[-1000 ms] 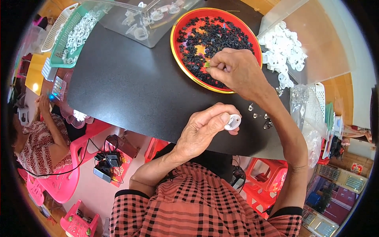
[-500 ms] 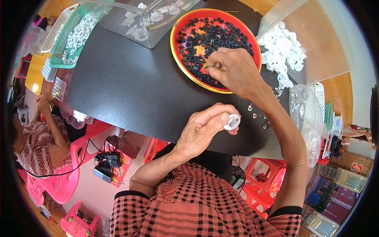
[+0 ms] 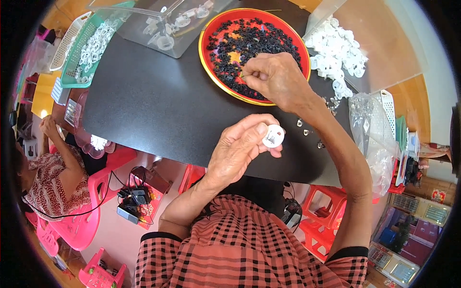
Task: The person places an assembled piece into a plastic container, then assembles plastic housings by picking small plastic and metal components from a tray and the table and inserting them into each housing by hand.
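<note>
My left hand (image 3: 240,149) is closed, pinching a round white plastic part (image 3: 273,139) between thumb and fingers above the table's near side. The part's face is turned up and shows small dark spots or openings. Over the near right side of a round red tray (image 3: 205,72) with a gold rim, my right hand (image 3: 278,79) is closed in a pinch. Something thin and tiny shows at its fingertips, too small to name. Many small black pieces (image 3: 225,72) lie spread across the tray's patterned bottom.
White ring-shaped parts (image 3: 338,50) are heaped right of the tray, by a clear bin (image 3: 379,43). Small clear pieces (image 3: 306,132) lie beneath my right forearm. A clear box (image 3: 180,45) and a green basket (image 3: 72,77) stand left. Another person (image 3: 60,177) sits far left.
The white part's face has turned more fully upward in my left hand. My right hand stays pinched over the tray. The whole view has shifted slightly.
</note>
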`<state>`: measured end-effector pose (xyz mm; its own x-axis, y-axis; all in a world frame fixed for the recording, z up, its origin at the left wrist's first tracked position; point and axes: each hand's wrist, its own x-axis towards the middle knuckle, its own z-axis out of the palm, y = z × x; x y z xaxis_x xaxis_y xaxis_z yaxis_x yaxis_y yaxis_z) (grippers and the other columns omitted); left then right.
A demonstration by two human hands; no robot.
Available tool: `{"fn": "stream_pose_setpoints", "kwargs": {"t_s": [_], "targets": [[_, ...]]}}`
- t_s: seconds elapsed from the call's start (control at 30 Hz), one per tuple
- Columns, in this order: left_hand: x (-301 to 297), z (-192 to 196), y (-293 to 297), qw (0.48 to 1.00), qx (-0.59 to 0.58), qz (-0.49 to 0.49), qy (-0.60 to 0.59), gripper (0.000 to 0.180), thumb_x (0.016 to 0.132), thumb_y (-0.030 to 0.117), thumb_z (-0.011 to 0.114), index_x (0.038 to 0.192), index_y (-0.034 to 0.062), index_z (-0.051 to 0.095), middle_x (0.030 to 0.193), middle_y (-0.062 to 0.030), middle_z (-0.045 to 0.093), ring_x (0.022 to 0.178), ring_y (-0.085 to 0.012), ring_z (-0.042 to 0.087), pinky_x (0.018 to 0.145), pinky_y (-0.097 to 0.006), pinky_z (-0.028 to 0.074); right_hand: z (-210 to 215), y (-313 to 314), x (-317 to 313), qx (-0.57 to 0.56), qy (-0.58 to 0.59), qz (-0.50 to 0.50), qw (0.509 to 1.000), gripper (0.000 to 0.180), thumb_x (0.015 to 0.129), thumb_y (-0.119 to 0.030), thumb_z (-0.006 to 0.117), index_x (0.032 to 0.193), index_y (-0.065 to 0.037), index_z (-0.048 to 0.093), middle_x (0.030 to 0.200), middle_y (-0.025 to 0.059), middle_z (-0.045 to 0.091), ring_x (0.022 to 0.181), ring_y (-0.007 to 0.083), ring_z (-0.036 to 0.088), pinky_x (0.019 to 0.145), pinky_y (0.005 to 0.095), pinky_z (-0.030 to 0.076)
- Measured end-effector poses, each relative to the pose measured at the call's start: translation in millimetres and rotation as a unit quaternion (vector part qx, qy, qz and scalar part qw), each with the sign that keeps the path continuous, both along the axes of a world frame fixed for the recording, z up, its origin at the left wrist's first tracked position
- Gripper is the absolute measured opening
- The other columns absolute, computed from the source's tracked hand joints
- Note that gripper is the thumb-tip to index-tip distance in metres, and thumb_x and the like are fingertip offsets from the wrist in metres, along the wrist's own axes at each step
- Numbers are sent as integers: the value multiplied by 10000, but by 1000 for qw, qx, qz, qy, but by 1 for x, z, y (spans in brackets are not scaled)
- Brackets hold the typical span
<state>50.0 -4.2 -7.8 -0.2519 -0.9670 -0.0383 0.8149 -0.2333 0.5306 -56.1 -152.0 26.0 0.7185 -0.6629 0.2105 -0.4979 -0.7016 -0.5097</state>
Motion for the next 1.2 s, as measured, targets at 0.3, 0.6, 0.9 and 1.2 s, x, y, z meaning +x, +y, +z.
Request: {"fn": "stream_pose_setpoints", "kwargs": {"t_s": [0.3,0.6,0.9,1.2], "targets": [[0,-1,-5,999,17,30,8,341,985,297,477,1092,-25,510,963,-166,600,748,-195,587,684,-317,506,30,23,-23,124,-143,-111,976,64,772,-67,686,810,-18,668,594,-37,560,545,14,442,508,185,374],[0,3,-5,999,20,37,-2,316,1004,270,443,1093,-22,525,890,-88,568,769,-154,568,694,-296,496,31,83,-45,94,-204,-10,974,147,733,40,700,852,-36,660,789,41,625,657,97,517,600,236,428],[-5,7,-3,998,19,42,-41,328,993,267,467,1106,-34,531,904,-95,580,772,-165,579,708,-310,502,11,91,-51,43,-223,-57,972,131,716,-10,713,822,-47,647,748,25,606,598,102,512,551,244,439],[-3,-3,-4,999,-15,37,-19,314,993,264,467,1114,-20,526,900,-99,579,776,-174,586,705,-321,505,4,89,-51,48,-249,-55,966,113,724,-12,709,808,-39,638,748,25,606,582,97,501,546,238,431]]}}
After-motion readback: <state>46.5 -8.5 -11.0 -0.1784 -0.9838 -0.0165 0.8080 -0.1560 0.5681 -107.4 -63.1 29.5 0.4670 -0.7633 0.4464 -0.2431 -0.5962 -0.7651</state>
